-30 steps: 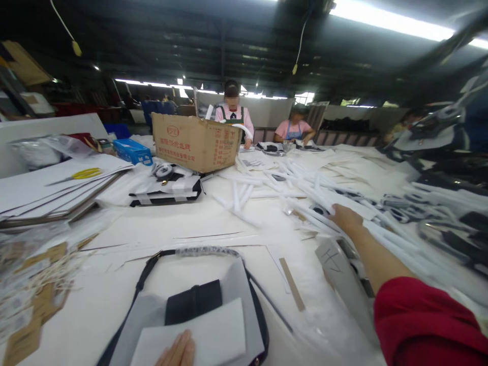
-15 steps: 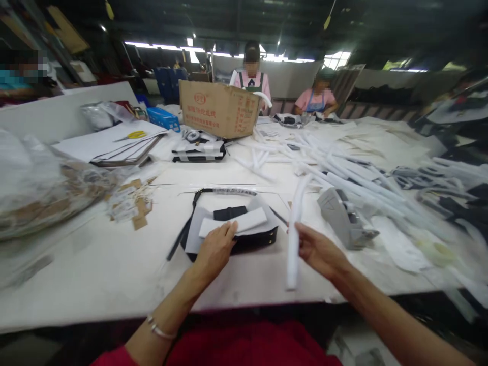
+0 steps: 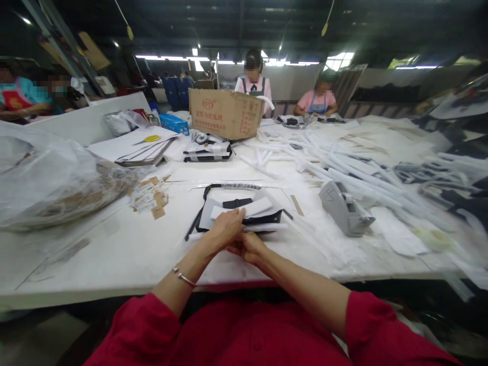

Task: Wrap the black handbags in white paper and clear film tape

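Note:
A dark handbag (image 3: 244, 213) wrapped in white paper lies flat on the white table (image 3: 114, 254) in front of me. My left hand (image 3: 224, 229) rests on its near edge, fingers curled over the paper. My right hand (image 3: 247, 246) sits just below and beside the left, fingers closed on a white foam strip (image 3: 267, 228) that lies along the bag's front edge. Both hands touch each other.
A grey tape dispenser (image 3: 345, 207) stands to the right. Many white foam tubes (image 3: 343, 170) cover the far right. A cardboard box (image 3: 224, 113), yellow scissors (image 3: 150, 139) on paper sheets and a plastic bag of tags (image 3: 53, 183) lie left. Two people work opposite.
My right hand fetched a white strip from the pile at the right and brought it down to the bag's front edge. My left hand stayed on the bag. The camera view pulled back.

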Tool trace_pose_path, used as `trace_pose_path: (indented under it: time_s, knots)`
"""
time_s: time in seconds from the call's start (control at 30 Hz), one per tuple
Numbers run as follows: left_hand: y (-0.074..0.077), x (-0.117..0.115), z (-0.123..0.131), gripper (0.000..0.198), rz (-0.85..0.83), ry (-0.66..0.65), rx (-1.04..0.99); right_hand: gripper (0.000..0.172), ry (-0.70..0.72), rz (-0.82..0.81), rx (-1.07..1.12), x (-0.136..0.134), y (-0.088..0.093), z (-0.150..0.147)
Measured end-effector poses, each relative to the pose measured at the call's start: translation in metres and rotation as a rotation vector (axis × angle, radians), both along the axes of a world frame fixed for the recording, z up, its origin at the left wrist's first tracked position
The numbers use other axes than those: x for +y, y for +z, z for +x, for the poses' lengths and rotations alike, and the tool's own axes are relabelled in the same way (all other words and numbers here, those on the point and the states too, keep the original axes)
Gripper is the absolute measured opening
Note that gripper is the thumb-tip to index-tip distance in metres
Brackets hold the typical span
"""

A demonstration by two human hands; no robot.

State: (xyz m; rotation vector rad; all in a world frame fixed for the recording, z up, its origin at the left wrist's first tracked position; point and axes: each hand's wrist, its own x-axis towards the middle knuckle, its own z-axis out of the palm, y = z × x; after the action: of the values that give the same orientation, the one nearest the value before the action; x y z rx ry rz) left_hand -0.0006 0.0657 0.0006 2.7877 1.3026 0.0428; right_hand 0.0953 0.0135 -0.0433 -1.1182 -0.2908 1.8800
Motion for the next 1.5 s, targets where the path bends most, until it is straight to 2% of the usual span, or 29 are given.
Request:
trace_pose_path:
  time_s: [0.17, 0.23, 0.3, 0.37, 0.43, 0.53, 0.67, 0.77, 0.83, 0.87, 1.0, 1.07, 1.17, 1.3, 1.5]
  knots:
    - [-0.036, -0.017, -0.006, 0.055, 0.136, 0.067, -0.142, 0.01, 0.202, -0.019, 0.053, -0.012, 0.002, 0.046]
    - [-0.051, -0.021, -0.009, 0.056, 0.246, 0.063, -0.227, 0.018, 0.146, -0.066, 0.042, -0.016, 0.003, 0.063]
    - [-0.059, -0.023, -0.01, 0.056, 0.319, 0.04, -0.265, 0.021, 0.019, -0.108, 0.012, -0.017, 0.002, 0.073]
    - [-0.061, -0.024, -0.012, 0.055, 0.331, 0.016, -0.253, 0.018, -0.067, -0.123, -0.021, -0.016, 0.0, 0.074]
    - [-0.058, -0.025, -0.013, 0.058, 0.3, -0.015, -0.207, 0.015, -0.088, -0.113, -0.074, -0.014, -0.003, 0.071]
    - [-0.052, -0.028, -0.014, 0.063, 0.255, -0.054, -0.098, 0.015, -0.08, -0.099, -0.167, -0.012, -0.007, 0.066]
    - [-0.05, -0.031, -0.011, 0.056, 0.29, -0.051, 0.006, 0.02, -0.058, -0.089, -0.232, -0.01, -0.009, 0.067]
    - [-0.052, -0.032, -0.009, 0.051, 0.334, -0.037, 0.014, 0.022, 0.002, -0.073, -0.272, -0.018, -0.006, 0.072]
    - [-0.053, -0.032, -0.009, 0.05, 0.355, -0.04, 0.008, 0.028, 0.062, 0.06, -0.424, -0.028, 0.002, 0.074]
    - [-0.054, -0.031, -0.009, 0.05, 0.36, -0.047, 0.007, 0.029, 0.081, 0.21, -0.566, -0.034, 0.008, 0.075]
    - [-0.058, -0.03, -0.01, 0.048, 0.363, -0.064, -0.002, 0.018, 0.199, 1.105, -1.228, -0.04, 0.027, 0.073]
    - [-0.059, -0.03, -0.009, 0.045, 0.359, -0.064, 0.003, 0.035, 0.3, 1.356, -1.445, -0.03, 0.026, 0.075]
    - [-0.058, -0.03, -0.007, 0.046, 0.374, -0.055, 0.035, 0.046, 0.389, 1.438, -1.667, -0.009, 0.006, 0.085]
    - [-0.051, -0.03, -0.003, 0.049, 0.354, -0.065, 0.075, 0.045, 0.415, 1.471, -1.727, 0.008, -0.021, 0.101]
    - [-0.043, -0.029, 0.005, 0.05, 0.243, -0.048, 0.033, 0.044, 0.36, 1.473, -1.714, 0.012, -0.027, 0.102]
